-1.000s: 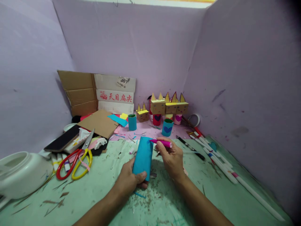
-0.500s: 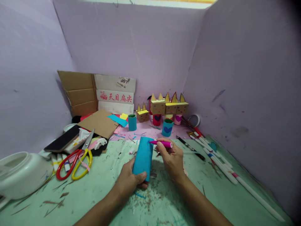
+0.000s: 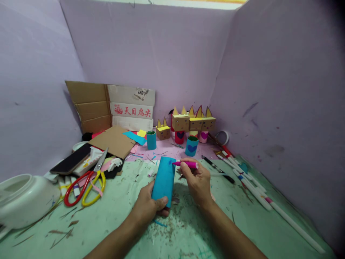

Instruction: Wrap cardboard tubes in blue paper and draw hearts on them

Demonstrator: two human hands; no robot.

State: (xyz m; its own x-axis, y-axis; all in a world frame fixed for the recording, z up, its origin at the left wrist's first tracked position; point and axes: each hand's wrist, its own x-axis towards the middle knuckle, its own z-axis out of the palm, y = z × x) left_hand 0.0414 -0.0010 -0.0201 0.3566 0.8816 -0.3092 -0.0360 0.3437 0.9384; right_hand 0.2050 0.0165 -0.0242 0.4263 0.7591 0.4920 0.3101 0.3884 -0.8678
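A blue flattened tube [image 3: 164, 181] is tilted over the green table cover, with my left hand [image 3: 151, 203] wrapped round its lower end and the thumb on its face. My right hand [image 3: 197, 178] pinches a pink marker [image 3: 190, 164], whose tip is at the tube's upper right edge. Beside the tip is a small dark blue mark [image 3: 170, 162]. Behind stand a short blue tube [image 3: 151, 140] and another blue tube with a heart [image 3: 192, 146].
Red-and-yellow scissors [image 3: 91, 183], a phone [image 3: 72, 158] and a white pot [image 3: 28, 198] lie left. White markers [image 3: 253, 190] and a black pen [image 3: 217, 169] are at right. Cat-faced cardboard figures [image 3: 181, 123] stand behind, near a folded carton [image 3: 132, 108].
The marker tip has shifted slightly right, and the dark mark on the blue tube shows more fully. My left hand keeps its hold on the tube.
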